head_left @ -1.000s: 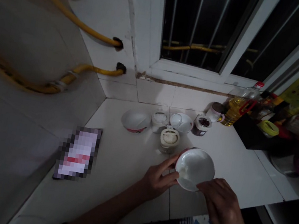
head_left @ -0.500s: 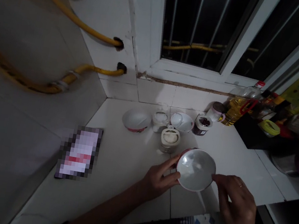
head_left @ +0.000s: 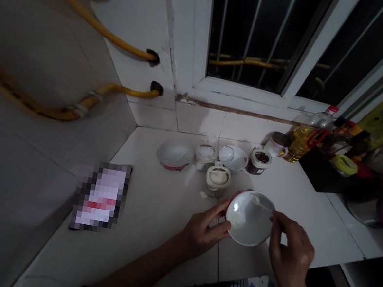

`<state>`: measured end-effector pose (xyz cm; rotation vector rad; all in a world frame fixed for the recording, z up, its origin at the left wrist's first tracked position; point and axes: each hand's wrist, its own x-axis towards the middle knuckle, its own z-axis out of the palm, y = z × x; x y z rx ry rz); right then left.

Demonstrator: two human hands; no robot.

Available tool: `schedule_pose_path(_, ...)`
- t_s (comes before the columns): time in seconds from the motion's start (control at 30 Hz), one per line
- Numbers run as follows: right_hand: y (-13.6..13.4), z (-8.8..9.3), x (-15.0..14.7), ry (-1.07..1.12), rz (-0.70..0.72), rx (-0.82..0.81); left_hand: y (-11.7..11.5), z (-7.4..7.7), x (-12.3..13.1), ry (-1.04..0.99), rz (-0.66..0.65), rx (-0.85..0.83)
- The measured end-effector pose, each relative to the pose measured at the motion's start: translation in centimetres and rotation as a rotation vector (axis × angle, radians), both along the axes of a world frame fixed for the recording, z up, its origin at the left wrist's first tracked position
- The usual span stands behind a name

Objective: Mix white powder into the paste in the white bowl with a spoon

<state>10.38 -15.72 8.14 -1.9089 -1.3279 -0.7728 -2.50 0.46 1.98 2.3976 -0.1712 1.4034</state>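
Note:
My left hand (head_left: 203, 229) grips the left side of a white bowl (head_left: 246, 230) with a red outside, thumb at the rim, and the bowl is tilted toward me. A little clear, shiny matter shows inside it. Between the pinched fingers of my right hand (head_left: 293, 250) is a small pale spoon (head_left: 263, 203), its tip reaching inside the bowl's right rim. Just beyond the bowl stands a seasoning jar (head_left: 217, 181) with white contents. Behind that are another jar (head_left: 205, 157), a white bowl (head_left: 173, 154) and a second bowl (head_left: 239, 158).
A jar with dark red contents (head_left: 259, 161) and a lidded jar (head_left: 277, 144) stand farther right. An oil bottle (head_left: 301, 140) is by the window. Seasonings sit on a black box (head_left: 323, 172). A blurred-out flat object (head_left: 102, 197) lies left on the counter (head_left: 154, 226).
My right hand has moved left and slightly up, bringing the spoon over the bowl's inside. My left hand and the bowl stay almost where they were.

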Motion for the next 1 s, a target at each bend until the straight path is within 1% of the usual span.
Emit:
schedule_pose_path(0.1,0.5,-0.1,-0.5,0.081,0.188,-0.144,0.0,0.0,0.0,0.01,0.013,-0.006)
schedule_pose_path(0.13,0.5,-0.1,-0.6,0.09,0.206,-0.152,0.0,-0.1,0.1,0.01,0.018,-0.008)
schedule_pose_path(0.17,0.5,-0.1,-0.6,0.076,0.179,-0.12,0.0,0.0,0.1,0.007,0.022,-0.009)
schedule_pose_path(0.23,0.3,-0.2,-0.5,0.005,0.066,-0.021,0.1,0.1,0.1,-0.008,0.025,-0.013)
schedule_pose_path(0.27,0.2,-0.2,-0.3,-0.028,0.034,0.003,0.1,0.1,0.0,-0.01,0.025,-0.014)
schedule_pose_path(0.3,0.1,-0.2,-0.2,-0.046,0.043,-0.017,0.1,0.2,0.0,-0.008,0.025,-0.015)
schedule_pose_path(0.33,0.0,-0.1,-0.1,-0.046,0.093,-0.077,0.1,0.2,0.0,-0.005,0.024,-0.013)
schedule_pose_path(0.4,-0.1,0.1,-0.1,-0.019,0.237,-0.237,0.1,0.2,0.1,0.001,0.026,-0.007)
schedule_pose_path(0.43,-0.2,0.1,-0.1,-0.015,0.285,-0.286,0.1,0.1,0.1,-0.001,0.024,-0.003)
schedule_pose_path(0.47,-0.3,0.2,-0.2,-0.021,0.301,-0.303,0.2,0.0,0.1,-0.008,0.021,-0.002)
schedule_pose_path(0.6,-0.5,0.1,-0.2,-0.105,0.206,-0.229,0.4,-0.5,0.1,-0.029,0.005,0.001)
schedule_pose_path(0.63,-0.6,0.1,-0.2,-0.115,0.21,-0.238,0.4,-0.5,0.1,-0.022,0.006,0.002)
schedule_pose_path(0.77,-0.7,0.2,-0.5,-0.082,0.303,-0.316,0.3,-0.4,0.0,0.015,0.004,-0.015)
schedule_pose_path(0.9,-0.6,0.5,-0.8,-0.079,0.241,-0.241,0.1,-0.5,-0.1,0.063,0.011,-0.098)
schedule_pose_path(1.0,-0.6,0.4,-0.7,-0.025,0.254,-0.253,0.2,-0.7,-0.1,0.068,0.023,-0.07)
